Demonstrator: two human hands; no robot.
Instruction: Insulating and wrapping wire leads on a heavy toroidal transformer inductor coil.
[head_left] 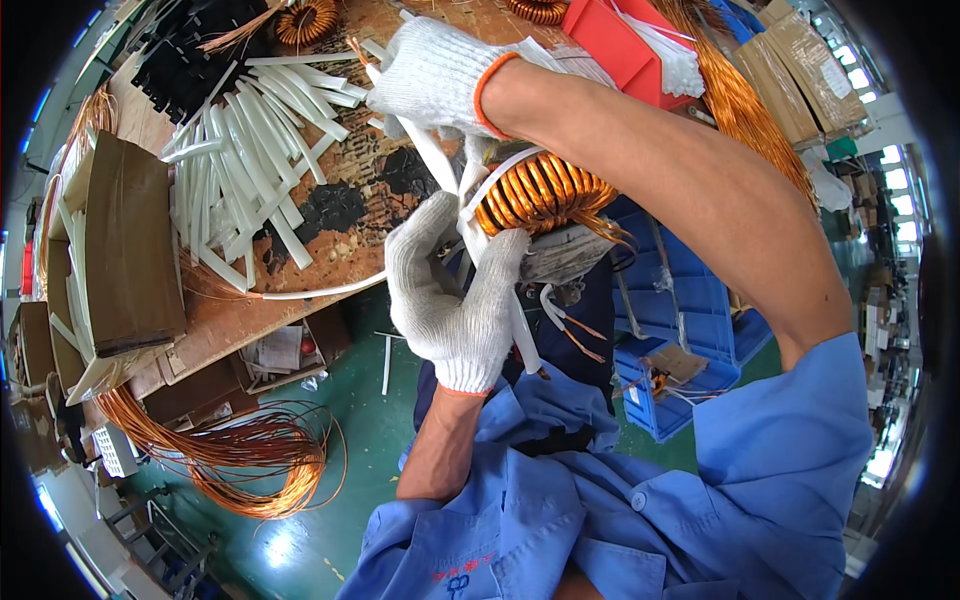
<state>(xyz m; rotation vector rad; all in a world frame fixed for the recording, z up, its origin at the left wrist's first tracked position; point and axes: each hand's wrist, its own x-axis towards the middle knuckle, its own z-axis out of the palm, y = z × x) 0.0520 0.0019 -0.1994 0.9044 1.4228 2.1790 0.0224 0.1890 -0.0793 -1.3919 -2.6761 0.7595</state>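
Coil [540, 192] of copper wire, gripped from below by left hand [455, 290], just off the workbench [340, 190] edge. Right hand [435, 75] above, clenched on a white strip [478, 190]. Might slip and drop floorward; strip could slide askew.

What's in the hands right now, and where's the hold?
The left hand holds the copper-wound coil at its near left edge. The right hand rests on white strips; its hold cannot be told.
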